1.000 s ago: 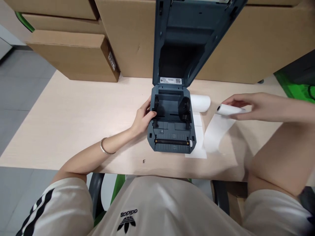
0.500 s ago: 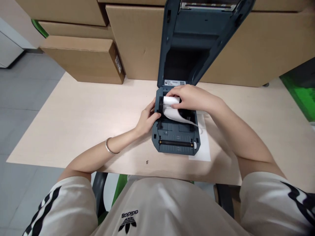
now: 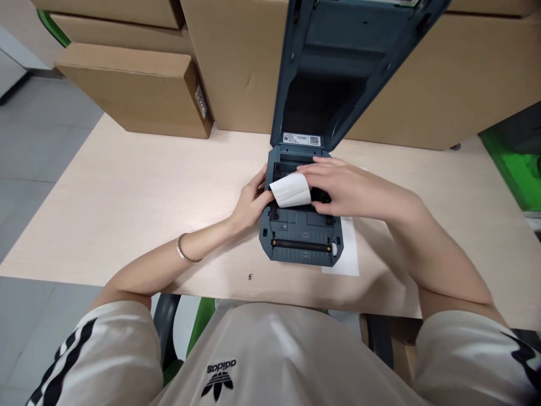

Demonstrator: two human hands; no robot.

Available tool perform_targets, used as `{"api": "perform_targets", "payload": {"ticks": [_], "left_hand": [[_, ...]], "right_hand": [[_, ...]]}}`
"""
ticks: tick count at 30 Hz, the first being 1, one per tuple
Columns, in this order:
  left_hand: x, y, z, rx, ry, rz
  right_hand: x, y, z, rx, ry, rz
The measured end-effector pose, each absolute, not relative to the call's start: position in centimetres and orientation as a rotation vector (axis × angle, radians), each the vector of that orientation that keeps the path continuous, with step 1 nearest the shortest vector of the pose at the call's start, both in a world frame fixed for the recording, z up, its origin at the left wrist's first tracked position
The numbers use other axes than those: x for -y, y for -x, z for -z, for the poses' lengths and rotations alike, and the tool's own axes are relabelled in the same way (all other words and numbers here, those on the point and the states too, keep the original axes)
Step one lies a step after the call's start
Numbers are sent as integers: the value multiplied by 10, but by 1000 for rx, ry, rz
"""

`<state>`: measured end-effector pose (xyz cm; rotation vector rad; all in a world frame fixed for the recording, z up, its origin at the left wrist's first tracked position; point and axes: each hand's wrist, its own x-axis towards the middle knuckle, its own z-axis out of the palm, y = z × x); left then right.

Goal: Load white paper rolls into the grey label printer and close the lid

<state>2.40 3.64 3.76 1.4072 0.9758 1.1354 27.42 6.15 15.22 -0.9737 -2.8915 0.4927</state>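
A dark blue-grey label printer (image 3: pixel 302 259) stands on the table with its lid (image 3: pixel 338 34) raised. My left hand (image 3: pixel 252 204) grips the left side of the base, thumb over the rim near the paper bay. White roll paper (image 3: pixel 291 190) sits tilted over that bay, its left end close to my left thumb. My right hand (image 3: pixel 340 186) has hold of its right end, fingers above and thumb below. Whether the roll rests on the holders underneath is hidden. Toward the front of the base runs a black roller (image 3: pixel 302 246).
A white paper sheet (image 3: pixel 349 254) lies partly beneath the printer's right side. Large cardboard boxes (image 3: pixel 236 67) line the back, with a smaller carton (image 3: pixel 135 90) at the left. A small dark mark (image 3: pixel 251 277) shows near the front edge.
My right hand has shifted right and toward me, and the paper roll has tilted and come forward with it. The loose paper tail no longer shows. My left hand keeps its grip.
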Motion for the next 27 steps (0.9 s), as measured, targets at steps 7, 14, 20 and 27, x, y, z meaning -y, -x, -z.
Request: {"api": "perform_targets", "payload": {"ticks": [7,14,20,27], "left_hand": [[-37,-24,-34,-972,-1416,-1135],[-40,-24,-43,-1050,-1396,-1034],[-39,-27,-62,-1141,-1346,-919],[-39,-28,-59,-1150,-1359,-911]], "right_hand": [[-40,-272,-146,2752,845,-685],[-15,-288,-125,2682,616,-402],[5,-296,-116,2660,510,-123],[15,-294,-93,2602,502,-91]]}}
